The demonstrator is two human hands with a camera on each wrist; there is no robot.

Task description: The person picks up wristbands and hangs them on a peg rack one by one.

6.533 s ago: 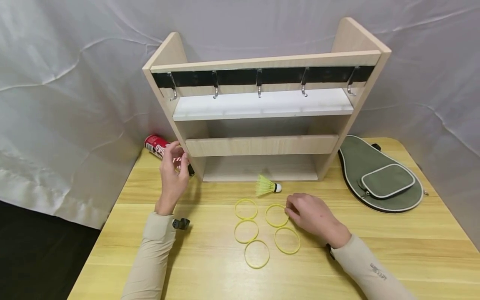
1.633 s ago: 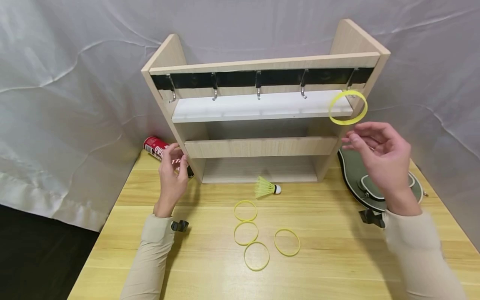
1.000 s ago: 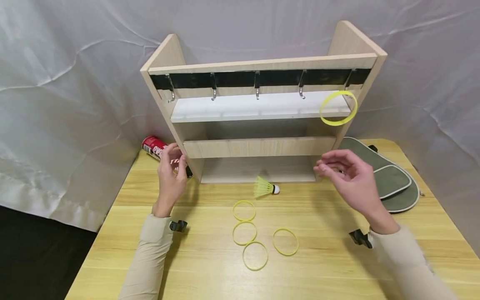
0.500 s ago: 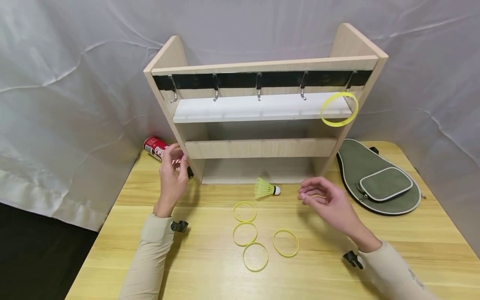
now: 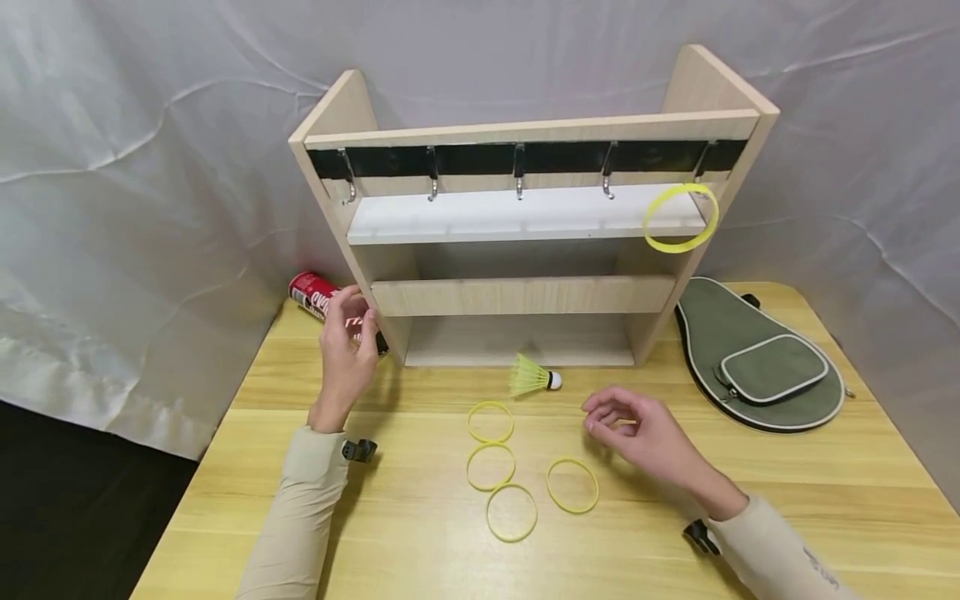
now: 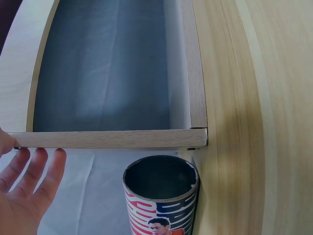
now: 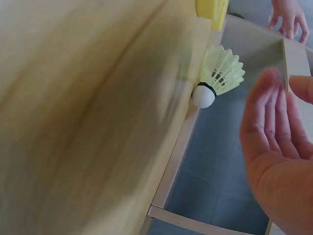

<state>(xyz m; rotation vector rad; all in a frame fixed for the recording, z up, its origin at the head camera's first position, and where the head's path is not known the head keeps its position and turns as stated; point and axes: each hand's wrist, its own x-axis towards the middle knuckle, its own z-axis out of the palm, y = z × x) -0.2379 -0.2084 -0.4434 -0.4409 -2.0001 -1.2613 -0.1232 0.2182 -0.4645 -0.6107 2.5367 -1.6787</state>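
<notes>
My left hand (image 5: 347, 362) rests its fingertips against the outer left side of a wooden shelf unit (image 5: 525, 296). In the left wrist view, its fingers (image 6: 49, 176) touch the side panel without wrapping round it. Above the table, my right hand (image 5: 645, 433) hovers with loosely bent fingers and holds nothing. Nearest to it lie a yellow ring (image 5: 551, 493) and a yellow shuttlecock (image 5: 532, 377), also seen in the right wrist view (image 7: 217, 76). Several rings lie left of these, including one ring (image 5: 512, 486). Another yellow ring (image 5: 712, 221) hangs from the rightmost metal hook.
A row of metal hooks (image 5: 519, 179) runs along the shelf's black strip. Behind my left hand lies a red printed tube (image 5: 309, 293), its open end (image 6: 161, 176) facing the left wrist camera. A green zipped racket case (image 5: 757, 358) lies right of the shelf.
My right hand has taken one yellow ring from the table to the rightmost hook, let go of it, and come back down over the table. My left hand stays at the shelf's side.
</notes>
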